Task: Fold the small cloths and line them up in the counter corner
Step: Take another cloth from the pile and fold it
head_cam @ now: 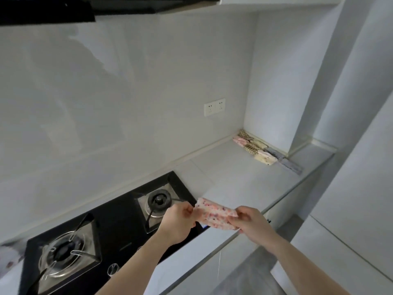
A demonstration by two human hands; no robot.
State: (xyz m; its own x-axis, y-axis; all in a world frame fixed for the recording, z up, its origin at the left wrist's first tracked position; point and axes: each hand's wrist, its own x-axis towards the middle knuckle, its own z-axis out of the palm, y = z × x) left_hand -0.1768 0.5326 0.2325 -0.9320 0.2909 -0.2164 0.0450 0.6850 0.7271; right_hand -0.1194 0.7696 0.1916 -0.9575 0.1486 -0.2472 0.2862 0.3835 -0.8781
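A small white cloth with pink and purple speckles (213, 212) is stretched between both hands, in the air above the counter's front edge, folded into a narrow strip. My left hand (177, 222) pinches its left end. My right hand (252, 222) grips its right end. Far back in the counter corner, several folded cloths (258, 150) lie in a row along the right wall, in pink, cream, checked and grey patterns.
A black glass gas hob (119, 222) with two burners fills the counter's left part, right under my left hand. The grey counter (234, 175) runs from the hob to the corner. A double wall socket (214, 107) sits on the backsplash. More patterned fabric (9, 258) shows at the far left edge.
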